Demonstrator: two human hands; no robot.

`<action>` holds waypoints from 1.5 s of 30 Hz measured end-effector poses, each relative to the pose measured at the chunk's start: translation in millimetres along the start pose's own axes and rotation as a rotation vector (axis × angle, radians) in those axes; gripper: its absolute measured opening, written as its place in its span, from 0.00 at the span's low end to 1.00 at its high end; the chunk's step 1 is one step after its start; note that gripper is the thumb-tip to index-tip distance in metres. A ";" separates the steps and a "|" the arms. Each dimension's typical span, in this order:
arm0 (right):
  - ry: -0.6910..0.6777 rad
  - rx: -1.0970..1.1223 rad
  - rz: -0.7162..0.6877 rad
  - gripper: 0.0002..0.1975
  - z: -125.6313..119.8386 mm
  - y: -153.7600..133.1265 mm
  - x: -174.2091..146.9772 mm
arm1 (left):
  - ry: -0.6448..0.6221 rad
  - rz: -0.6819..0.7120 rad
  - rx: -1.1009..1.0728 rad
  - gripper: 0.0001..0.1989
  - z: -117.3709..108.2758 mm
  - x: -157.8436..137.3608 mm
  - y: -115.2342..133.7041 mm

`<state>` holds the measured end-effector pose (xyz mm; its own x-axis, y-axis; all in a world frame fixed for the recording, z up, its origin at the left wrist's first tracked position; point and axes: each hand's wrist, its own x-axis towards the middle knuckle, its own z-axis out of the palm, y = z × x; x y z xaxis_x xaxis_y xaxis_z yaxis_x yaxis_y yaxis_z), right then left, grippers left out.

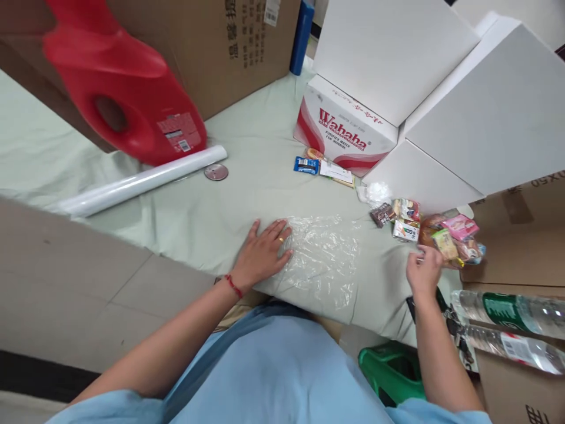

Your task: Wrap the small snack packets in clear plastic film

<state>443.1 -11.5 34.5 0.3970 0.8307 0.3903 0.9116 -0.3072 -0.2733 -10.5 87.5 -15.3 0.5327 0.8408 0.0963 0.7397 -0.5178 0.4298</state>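
Note:
My left hand (263, 252) lies flat with fingers spread, on the left edge of a wrinkled clear plastic sheet or bag (324, 259) on the pale green cloth. At the right, my right hand (424, 270) has its fingers curled inward beside a pile of wrapped snacks. Whatever those fingers hold, if anything, is hidden. Just beyond them lie a yellow-green snack packet (445, 244), a pink packet (459, 226) and a packaged brown bun (429, 228). A dark brown packet (382, 215) and a white packet (406, 230) are a little to the left.
A blue packet (306, 165) lies before the Wahaha carton (344, 126). Left stand a red jug (132, 100), a white roll (145, 179) and a round metal disc (216, 172). White boxes (481, 112) rise behind; plastic bottles (507, 310) lie right. Below is a green stool (388, 368).

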 end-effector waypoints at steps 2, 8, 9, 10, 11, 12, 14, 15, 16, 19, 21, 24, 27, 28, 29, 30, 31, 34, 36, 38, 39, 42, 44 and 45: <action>-0.154 0.097 -0.151 0.16 16.1 -51.8 -23.8 | -0.009 0.004 0.002 0.29 0.1 -0.4 0.3; -0.584 0.382 -0.656 0.16 68.3 -179.8 -51.9 | -0.007 0.021 0.034 0.31 2.0 -1.1 1.4; -0.609 0.368 -0.666 0.17 75.2 -193.1 -46.7 | -0.006 0.022 0.041 0.32 2.4 -1.1 1.7; -0.620 0.347 -0.653 0.18 82.1 -204.0 -38.9 | -0.005 0.022 0.046 0.32 2.7 -1.1 2.0; -0.621 0.329 -0.627 0.20 89.3 -212.7 -29.0 | -0.004 0.019 0.049 0.32 3.0 -1.1 2.3; -0.614 0.320 -0.592 0.22 96.8 -219.6 -17.4 | -0.004 0.015 0.050 0.33 3.1 -1.0 2.6; -0.604 0.326 -0.505 0.27 111.3 -228.8 7.8 | -0.003 0.005 0.048 0.32 2.9 -0.8 3.0; -0.606 0.335 -0.456 0.30 117.3 -231.5 19.6 | 0.001 -0.002 0.044 0.32 2.6 -0.8 3.2; -0.608 0.351 -0.404 0.32 121.4 -233.2 29.3 | 0.009 -0.013 0.040 0.31 2.3 -1.0 3.3; -0.556 0.444 -0.289 0.32 118.7 -233.7 37.4 | 0.046 -0.062 0.021 0.29 1.4 -2.4 3.9; -0.446 0.508 -0.283 0.29 105.1 -231.4 20.7 | 0.062 -0.080 0.004 0.29 1.1 -4.0 4.2; -0.306 0.467 -0.338 0.26 81.5 -222.8 -26.7 | 0.107 -0.093 0.007 0.29 0.9 -6.0 2.6; -0.329 0.340 -0.416 0.28 71.5 -205.0 -70.7 | 0.126 -0.073 0.050 0.28 -1.1 -6.1 -5.4; -0.350 0.303 -0.425 0.28 71.8 -196.6 -79.6 | 0.109 -0.058 0.063 0.27 -2.4 -5.7 -9.7; -0.366 0.272 -0.420 0.27 73.0 -187.0 -84.8 | 0.083 -0.044 0.073 0.27 -3.8 -5.3 -14.4; -0.375 0.247 -0.405 0.26 74.6 -176.8 -86.5 | 0.055 -0.031 0.081 0.27 -5.4 -4.8 -19.2; -0.380 0.232 -0.388 0.25 75.9 -166.3 -84.9 | 0.029 -0.019 0.088 0.27 -6.8 -4.5 -23.8; -0.410 0.223 -0.343 0.24 76.1 -139.4 -63.8 | -0.010 0.025 0.110 0.29 -9.0 -5.0 -33.0; -0.430 0.212 -0.316 0.24 75.2 -130.7 -38.6 | -0.004 0.032 0.127 0.30 -8.2 -6.2 -34.6; -0.431 0.172 -0.280 0.24 77.7 -131.6 -5.6 | 0.007 0.026 0.140 0.31 -6.5 -7.1 -33.8; -0.430 0.143 -0.263 0.23 81.1 -135.6 13.3 | 0.010 0.023 0.146 0.31 -5.8 -7.3 -33.0; -0.439 0.033 -0.223 0.23 100.3 -158.4 74.3 | 0.010 0.023 0.160 0.31 -4.8 -7.0 -31.3; -0.442 -0.033 -0.228 0.25 117.8 -178.2 112.8 | 0.007 0.023 0.169 0.30 -5.0 -6.6 -31.2; -0.443 -0.054 -0.238 0.28 126.7 -188.0 130.1 | 0.006 0.022 0.173 0.30 -5.2 -6.5 -31.3</action>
<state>309.8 213.1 25.2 0.1048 0.9942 0.0222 0.9801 -0.0994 -0.1719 -39.2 99.1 -24.8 0.5477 0.8295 0.1093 0.7878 -0.5552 0.2667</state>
